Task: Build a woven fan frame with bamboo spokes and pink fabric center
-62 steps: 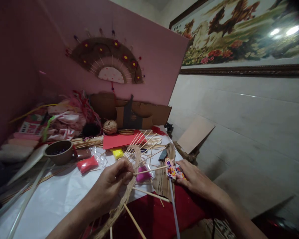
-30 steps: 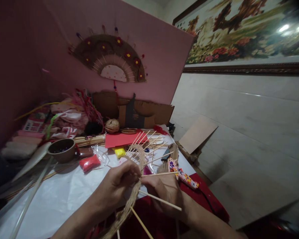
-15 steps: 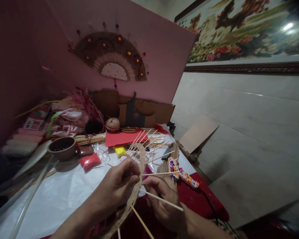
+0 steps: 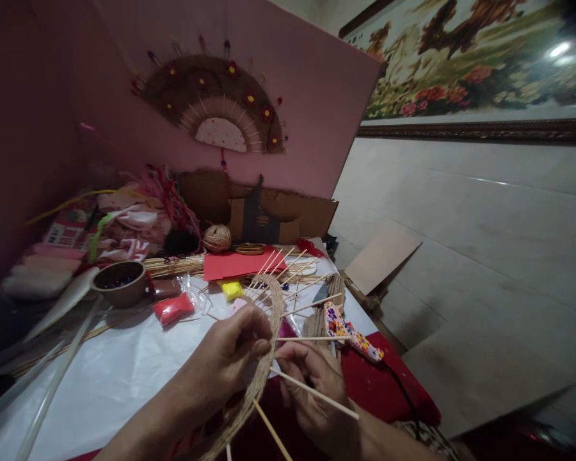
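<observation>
A curved band covered in twine (image 4: 260, 378) runs up the middle, with several thin wooden sticks (image 4: 319, 394) jutting from its right edge. My left hand (image 4: 237, 342) is closed on the band from the left, thumb and fingers pinching it. Against the band's right edge, between two sticks, my right hand (image 4: 312, 378) is closed with thumb and forefinger together. What those fingertips hold is too small to make out. Behind the band lie a yellow packet (image 4: 232, 291) and red paper (image 4: 244, 264).
A brown bowl (image 4: 120, 283) of dark beads and a red packet (image 4: 173, 309) stand left. A ball of twine (image 4: 217, 237) sits at the back, below a decorated fan (image 4: 216, 96). At right lies a flower-patterned tool with a black cord (image 4: 352, 336), apparently a glue gun.
The band and its sticks have shifted very slightly, the lower sticks a little to the right and down. Both hands keep their places and grips.
</observation>
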`<state>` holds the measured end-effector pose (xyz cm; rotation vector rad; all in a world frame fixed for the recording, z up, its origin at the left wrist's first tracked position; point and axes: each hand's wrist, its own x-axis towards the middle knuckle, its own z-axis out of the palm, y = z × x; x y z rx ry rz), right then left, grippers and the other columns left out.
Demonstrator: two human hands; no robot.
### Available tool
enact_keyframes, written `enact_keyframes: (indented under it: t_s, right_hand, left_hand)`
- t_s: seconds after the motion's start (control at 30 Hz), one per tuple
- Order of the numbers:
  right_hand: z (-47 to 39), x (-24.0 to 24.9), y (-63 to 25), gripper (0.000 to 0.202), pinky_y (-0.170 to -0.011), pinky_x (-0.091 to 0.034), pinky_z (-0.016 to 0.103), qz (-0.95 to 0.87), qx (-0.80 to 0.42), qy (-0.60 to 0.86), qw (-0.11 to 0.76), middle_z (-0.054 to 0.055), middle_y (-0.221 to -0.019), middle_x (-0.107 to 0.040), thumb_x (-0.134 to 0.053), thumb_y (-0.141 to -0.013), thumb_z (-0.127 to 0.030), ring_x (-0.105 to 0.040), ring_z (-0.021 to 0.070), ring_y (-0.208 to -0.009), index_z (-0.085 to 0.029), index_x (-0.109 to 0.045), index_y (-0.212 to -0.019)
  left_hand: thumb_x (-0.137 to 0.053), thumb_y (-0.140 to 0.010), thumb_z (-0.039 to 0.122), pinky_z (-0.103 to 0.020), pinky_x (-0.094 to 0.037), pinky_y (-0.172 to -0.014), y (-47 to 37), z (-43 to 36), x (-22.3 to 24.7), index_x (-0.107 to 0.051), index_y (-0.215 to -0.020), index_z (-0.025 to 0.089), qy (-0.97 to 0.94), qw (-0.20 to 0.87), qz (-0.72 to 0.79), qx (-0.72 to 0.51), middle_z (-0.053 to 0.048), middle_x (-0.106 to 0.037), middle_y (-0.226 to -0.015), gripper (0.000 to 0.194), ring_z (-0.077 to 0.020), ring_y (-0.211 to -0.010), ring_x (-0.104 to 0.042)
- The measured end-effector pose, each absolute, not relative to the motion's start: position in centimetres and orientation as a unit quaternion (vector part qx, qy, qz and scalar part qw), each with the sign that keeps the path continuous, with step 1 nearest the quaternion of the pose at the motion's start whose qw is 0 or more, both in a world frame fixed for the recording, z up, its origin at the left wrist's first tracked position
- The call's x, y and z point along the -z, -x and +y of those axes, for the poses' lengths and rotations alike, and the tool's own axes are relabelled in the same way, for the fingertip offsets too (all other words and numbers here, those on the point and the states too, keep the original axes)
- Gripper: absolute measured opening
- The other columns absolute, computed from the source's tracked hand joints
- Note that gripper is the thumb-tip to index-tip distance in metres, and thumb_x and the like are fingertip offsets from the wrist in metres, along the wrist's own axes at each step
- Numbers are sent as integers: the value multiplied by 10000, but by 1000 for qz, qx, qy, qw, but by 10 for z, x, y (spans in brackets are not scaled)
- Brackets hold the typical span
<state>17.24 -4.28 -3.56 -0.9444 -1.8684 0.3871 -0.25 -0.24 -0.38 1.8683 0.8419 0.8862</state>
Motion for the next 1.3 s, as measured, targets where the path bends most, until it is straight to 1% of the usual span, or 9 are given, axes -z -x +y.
enact_keyframes:
  t_s: [0.1, 0.3, 0.43, 0.53, 0.8, 0.93, 1.07, 1.13, 1.3]
  right_hand:
    - [-43, 33, -171, 127, -605, -460, 216, -780, -136, 373, 483, 24, -738, -618, -436, -898, -179, -601, 132, -665, -203, -550, -949]
    - [-42, 31, -169, 95, -613, -439, 200, -787, -63, 361, 496, -12, -714, -641, -436, -915, -195, -595, 109, -611, -222, -527, -926]
    - [-43, 34, -173, 123, -674, -451, 217, -802, -69, 335, 490, 6, -771, -668, -427, -917, -223, -616, 114, -640, -212, -524, -992]
    - [-46, 32, -178, 160, -665, -457, 222, -806, -80, 323, 489, 12, -766, -665, -422, -908, -226, -609, 120, -638, -212, -537, -1019]
    - [-50, 45, -186, 258, -727, -460, 235, -769, -53, 381, 510, 30, -899, -647, -504, -845, -167, -593, 156, -819, -240, -535, -1090]
    - [-44, 44, -183, 281, -670, -456, 238, -775, -68, 368, 510, 16, -858, -651, -518, -837, -142, -588, 140, -712, -250, -519, -1096]
    - [-36, 31, -180, 262, -531, -411, 229, -811, -76, 292, 501, -13, -654, -610, -487, -839, -114, -522, 117, -518, -209, -516, -1081]
    - [-32, 25, -180, 268, -516, -405, 227, -823, -81, 253, 502, -9, -641, -611, -475, -833, -98, -523, 115, -507, -193, -517, -1080]
    - [-27, 18, -184, 263, -585, -453, 234, -860, -89, 227, 448, 39, -773, -678, -466, -834, -100, -611, 130, -611, -184, -528, -1076]
  left_hand:
    - [-448, -872, 346, -271, -373, -599, 2, -2, 4, -466, -848, 213, -753, 440, 337, -355, 25, -487, -745, 136, -134, -678, -448]
    - [-448, -865, 268, -271, -372, -604, 0, -2, 3, -469, -836, 216, -754, 438, 338, -354, 32, -486, -735, 63, -130, -672, -446]
    - [-447, -851, 215, -267, -367, -593, -1, -2, 2, -469, -825, 215, -760, 429, 338, -353, 36, -481, -719, 34, -126, -652, -432]
    - [-448, -847, 212, -266, -369, -593, -1, -3, 1, -469, -823, 213, -757, 432, 340, -353, 35, -480, -719, 32, -127, -652, -432]
    - [-440, -863, 238, -274, -379, -617, 0, -3, 2, -472, -840, 221, -750, 444, 342, -351, 28, -490, -747, 43, -135, -687, -447]
    - [-443, -862, 240, -274, -377, -614, 1, -4, 2, -474, -839, 219, -754, 444, 338, -348, 30, -489, -736, 44, -133, -675, -443]
    - [-449, -857, 243, -273, -378, -609, 1, -4, 0, -477, -842, 214, -754, 436, 342, -351, 28, -495, -734, 43, -133, -671, -446]
    - [-450, -853, 236, -273, -379, -608, 0, -3, 0, -479, -839, 212, -757, 432, 341, -353, 25, -499, -738, 40, -134, -673, -451]
    - [-443, -853, 222, -267, -377, -603, -1, -2, 1, -476, -828, 212, -757, 431, 338, -355, 24, -497, -734, 43, -132, -666, -450]
